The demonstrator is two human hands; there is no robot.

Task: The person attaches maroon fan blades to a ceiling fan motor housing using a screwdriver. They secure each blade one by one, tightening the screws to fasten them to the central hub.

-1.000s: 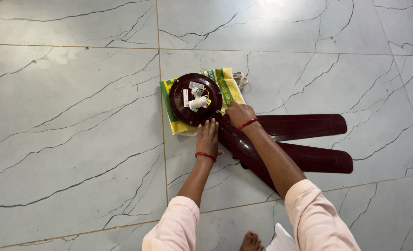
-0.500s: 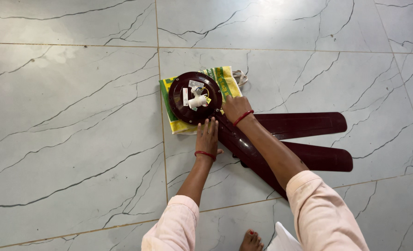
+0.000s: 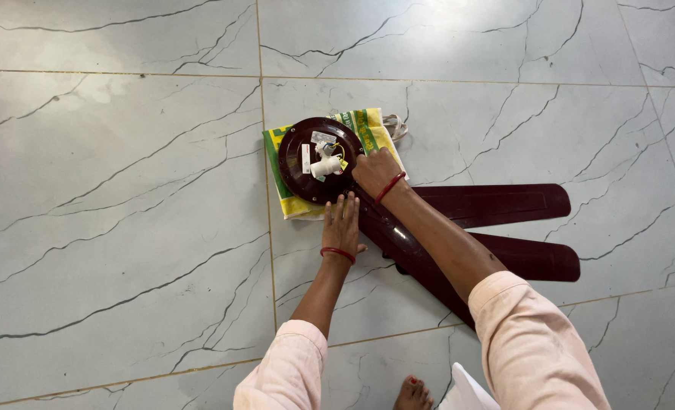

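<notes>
A dark maroon ceiling fan motor point(image 3: 301, 168) lies on a yellow and green cloth bag point(image 3: 368, 125) on the floor, with white wiring parts in its middle. My left hand point(image 3: 341, 224) rests flat, fingers apart, at the motor's near edge, on the root of a blade. My right hand point(image 3: 375, 171) is closed at the motor's right rim where a blade joins; what it grips is hidden. Maroon fan blades point(image 3: 497, 203) fan out to the right, one point(image 3: 538, 258) lower, a third running under my right forearm.
The floor is pale marble tile with dark veins and grout lines point(image 3: 265, 250). My bare toes point(image 3: 413, 393) show at the bottom edge beside a white object point(image 3: 466, 391). A white cord point(image 3: 395, 125) lies by the bag's far corner.
Both hands stay at the motor and blade root. The view has shifted slightly; nothing else has visibly moved.
</notes>
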